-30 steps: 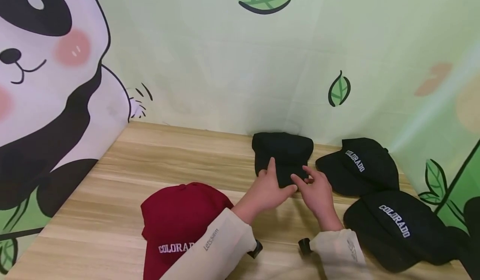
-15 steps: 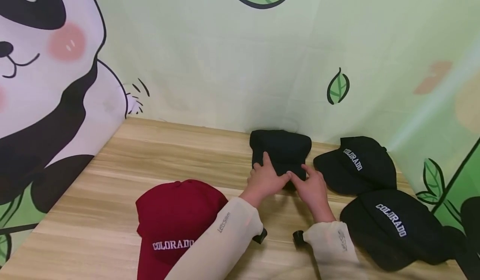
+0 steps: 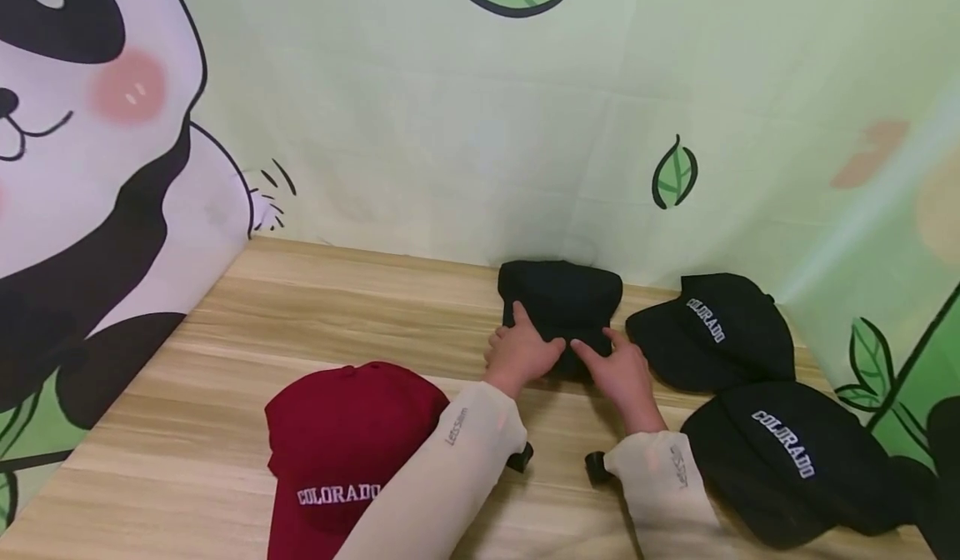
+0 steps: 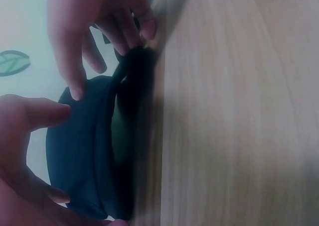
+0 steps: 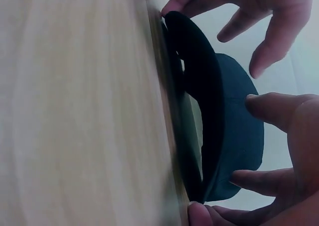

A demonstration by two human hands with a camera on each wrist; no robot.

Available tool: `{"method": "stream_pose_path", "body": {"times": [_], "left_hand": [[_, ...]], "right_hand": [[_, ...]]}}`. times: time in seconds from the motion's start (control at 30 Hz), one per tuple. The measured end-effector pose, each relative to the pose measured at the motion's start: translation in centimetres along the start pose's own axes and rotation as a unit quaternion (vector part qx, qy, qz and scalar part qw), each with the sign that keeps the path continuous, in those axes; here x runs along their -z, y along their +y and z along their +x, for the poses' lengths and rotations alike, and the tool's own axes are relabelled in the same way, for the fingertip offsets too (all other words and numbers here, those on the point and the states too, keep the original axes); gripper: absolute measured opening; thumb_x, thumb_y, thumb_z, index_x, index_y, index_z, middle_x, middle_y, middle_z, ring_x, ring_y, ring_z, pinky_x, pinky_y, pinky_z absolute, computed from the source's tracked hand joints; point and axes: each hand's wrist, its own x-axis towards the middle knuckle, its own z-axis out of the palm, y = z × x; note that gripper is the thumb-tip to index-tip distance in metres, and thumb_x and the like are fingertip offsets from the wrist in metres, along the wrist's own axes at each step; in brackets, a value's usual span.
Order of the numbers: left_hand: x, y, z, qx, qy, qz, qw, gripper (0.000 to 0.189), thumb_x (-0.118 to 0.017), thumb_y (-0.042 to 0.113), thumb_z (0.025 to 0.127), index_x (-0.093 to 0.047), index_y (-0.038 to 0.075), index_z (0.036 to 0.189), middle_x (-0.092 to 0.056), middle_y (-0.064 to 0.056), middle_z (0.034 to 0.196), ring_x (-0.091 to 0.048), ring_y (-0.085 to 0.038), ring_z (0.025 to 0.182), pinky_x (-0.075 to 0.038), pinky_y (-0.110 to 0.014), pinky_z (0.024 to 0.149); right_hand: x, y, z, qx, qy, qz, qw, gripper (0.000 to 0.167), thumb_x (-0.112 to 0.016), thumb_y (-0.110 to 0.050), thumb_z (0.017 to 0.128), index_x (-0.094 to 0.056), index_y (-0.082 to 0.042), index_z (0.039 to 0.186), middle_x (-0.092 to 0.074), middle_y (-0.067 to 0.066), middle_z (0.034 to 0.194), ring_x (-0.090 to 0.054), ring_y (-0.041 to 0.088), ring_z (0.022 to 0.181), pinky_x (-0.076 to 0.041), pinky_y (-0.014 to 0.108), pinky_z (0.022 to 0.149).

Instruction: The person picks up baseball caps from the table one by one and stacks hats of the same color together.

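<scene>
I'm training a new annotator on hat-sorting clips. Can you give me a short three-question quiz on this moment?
1. True or false: both hands touch the plain black cap at the back of the table.
2. How many caps show the word COLORADO? A) two B) three C) four
3. Fill in: the cap nearest the left sleeve is ___ in colour.

Key
1. True: the left hand and right hand rest on its near edge, fingers spread.
2. B: the red cap, the far black cap and the near black cap.
3. Red.
</scene>
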Motion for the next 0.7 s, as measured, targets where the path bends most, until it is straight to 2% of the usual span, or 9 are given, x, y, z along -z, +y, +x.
{"method": "stream_pose_path", "body": {"times": [0.13, 0.23, 0.47, 0.63, 0.7], "left_hand": [[-0.3, 0.0, 0.2, 0.002, 0.013, 0.005, 0.9999, 0.093, -0.063, 0.050, 0.088, -0.012, 0.012, 0.156, -0.044, -0.030, 0.141, -0.041, -0.045, 0.126, -0.038, -0.056, 0.098], [-0.2, -0.1, 0.2, 0.000, 0.016, -0.014, 0.9998, 0.092, -0.063, 0.048, 0.088, -0.013, 0.010, 0.156, -0.047, -0.027, 0.140, -0.042, -0.045, 0.124, -0.039, -0.056, 0.098], [-0.1, -0.7, 0.3, 0.005, 0.033, -0.072, 0.9968, 0.090, -0.065, 0.042, 0.088, -0.017, 0.005, 0.154, -0.043, -0.030, 0.142, -0.038, -0.047, 0.129, -0.039, -0.055, 0.103], [0.3, -0.7, 0.2, 0.001, 0.033, -0.079, 0.9963, 0.089, -0.065, 0.040, 0.088, -0.019, 0.000, 0.152, -0.043, -0.030, 0.141, -0.038, -0.047, 0.128, -0.037, -0.054, 0.104], [0.4, -0.6, 0.1, 0.002, 0.033, -0.071, 0.9969, 0.089, -0.065, 0.040, 0.088, -0.020, -0.002, 0.151, -0.043, -0.031, 0.140, -0.038, -0.047, 0.127, -0.037, -0.054, 0.104]], "right_hand": [[0.2, 0.0, 0.2, -0.006, -0.005, 0.006, 0.9999, 0.079, -0.054, -0.054, 0.092, -0.034, -0.003, 0.149, -0.033, 0.024, 0.153, -0.029, 0.044, 0.141, -0.026, 0.056, 0.114], [0.5, 0.1, 0.2, -0.009, 0.001, 0.019, 0.9998, 0.076, -0.055, -0.052, 0.093, -0.036, -0.003, 0.147, -0.035, 0.024, 0.152, -0.030, 0.043, 0.140, -0.027, 0.055, 0.114], [1.0, 0.3, 0.0, -0.016, 0.010, 0.042, 0.9990, 0.070, -0.064, -0.041, 0.089, -0.042, -0.003, 0.144, -0.038, 0.022, 0.150, -0.033, 0.041, 0.140, -0.028, 0.052, 0.114], [1.3, 0.5, 0.0, -0.025, 0.005, 0.060, 0.9978, 0.072, -0.071, -0.034, 0.085, -0.042, -0.003, 0.144, -0.037, 0.021, 0.152, -0.033, 0.037, 0.140, -0.029, 0.050, 0.114], [1.4, 0.5, 0.0, -0.032, -0.003, 0.078, 0.9964, 0.075, -0.073, -0.032, 0.085, -0.040, -0.003, 0.146, -0.036, 0.022, 0.152, -0.044, 0.037, 0.133, -0.036, 0.049, 0.109]]}}
